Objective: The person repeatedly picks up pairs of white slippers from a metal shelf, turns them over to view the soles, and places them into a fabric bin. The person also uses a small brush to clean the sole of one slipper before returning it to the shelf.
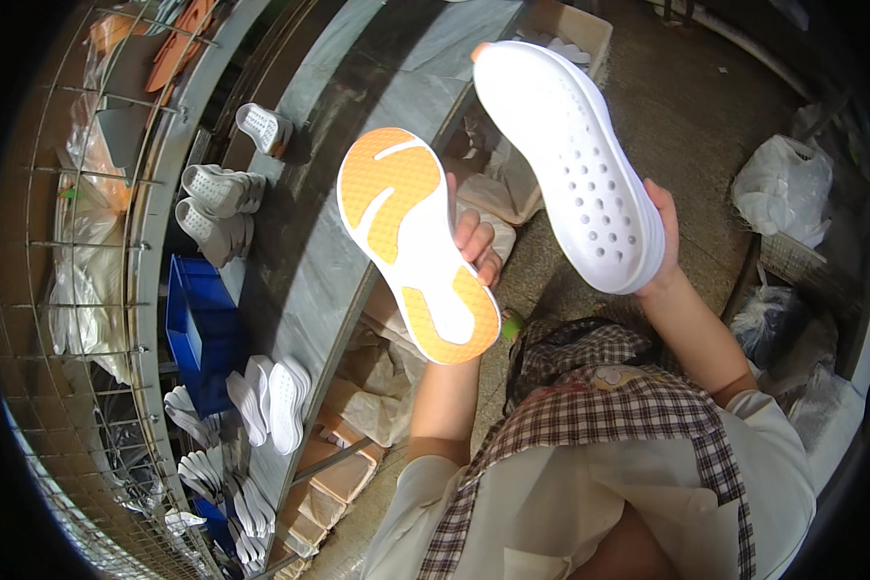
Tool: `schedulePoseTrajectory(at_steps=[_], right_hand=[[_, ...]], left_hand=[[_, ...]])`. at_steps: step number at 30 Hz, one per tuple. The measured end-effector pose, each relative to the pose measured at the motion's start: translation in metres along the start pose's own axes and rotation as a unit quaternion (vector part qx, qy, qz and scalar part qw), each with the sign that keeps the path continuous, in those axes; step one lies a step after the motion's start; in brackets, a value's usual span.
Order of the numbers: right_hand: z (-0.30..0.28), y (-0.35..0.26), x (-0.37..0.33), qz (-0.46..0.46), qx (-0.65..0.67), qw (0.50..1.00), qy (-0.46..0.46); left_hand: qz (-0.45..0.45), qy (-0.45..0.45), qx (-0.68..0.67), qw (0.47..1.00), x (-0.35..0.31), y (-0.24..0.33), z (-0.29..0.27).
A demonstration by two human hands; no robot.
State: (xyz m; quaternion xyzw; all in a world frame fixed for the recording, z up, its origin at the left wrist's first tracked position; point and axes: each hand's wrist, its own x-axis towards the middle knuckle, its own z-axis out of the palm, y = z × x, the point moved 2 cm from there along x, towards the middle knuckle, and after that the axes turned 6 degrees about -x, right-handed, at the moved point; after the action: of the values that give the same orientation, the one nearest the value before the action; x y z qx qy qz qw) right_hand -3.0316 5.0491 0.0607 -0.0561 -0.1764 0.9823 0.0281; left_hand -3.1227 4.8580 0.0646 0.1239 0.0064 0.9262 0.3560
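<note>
In my left hand is a white shoe sole, its orange textured tread turned up toward me. The fingers wrap its edge near the middle, and the rest of that hand is behind it. My right hand grips a second shoe sole at the heel end. This one shows its white inner side, with rows of small round dimples over the heel half. A bit of orange shows at its toe tip. Both soles are held up in the air, apart from each other.
A long grey worktable runs along the left. On it stand stacked white soles, grey-white soles and a blue bin. A wire mesh rack rises beyond. Cardboard boxes sit below; a plastic bag lies at right.
</note>
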Motion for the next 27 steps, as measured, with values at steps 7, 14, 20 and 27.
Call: schedulePoseTrajectory(at_steps=[7,14,20,27], right_hand=[[0.0,0.008,-0.001,-0.025,-0.013,0.998,-0.059],[0.037,0.03,-0.001,-0.248,-0.671,0.64,-0.282],[0.029,0.025,0.002,-0.182,-0.552,0.795,-0.175],[-0.016,0.027,0.002,-0.088,-0.506,0.853,-0.096]], left_hand=[[-0.011,-0.009,0.02,1.0,0.012,-0.004,0.005],[0.017,0.134,0.124,0.983,-0.007,-0.025,0.003],[-0.041,-0.007,-0.028,0.999,-0.006,0.009,0.0],[0.059,0.11,0.099,0.987,0.011,0.035,-0.012]])
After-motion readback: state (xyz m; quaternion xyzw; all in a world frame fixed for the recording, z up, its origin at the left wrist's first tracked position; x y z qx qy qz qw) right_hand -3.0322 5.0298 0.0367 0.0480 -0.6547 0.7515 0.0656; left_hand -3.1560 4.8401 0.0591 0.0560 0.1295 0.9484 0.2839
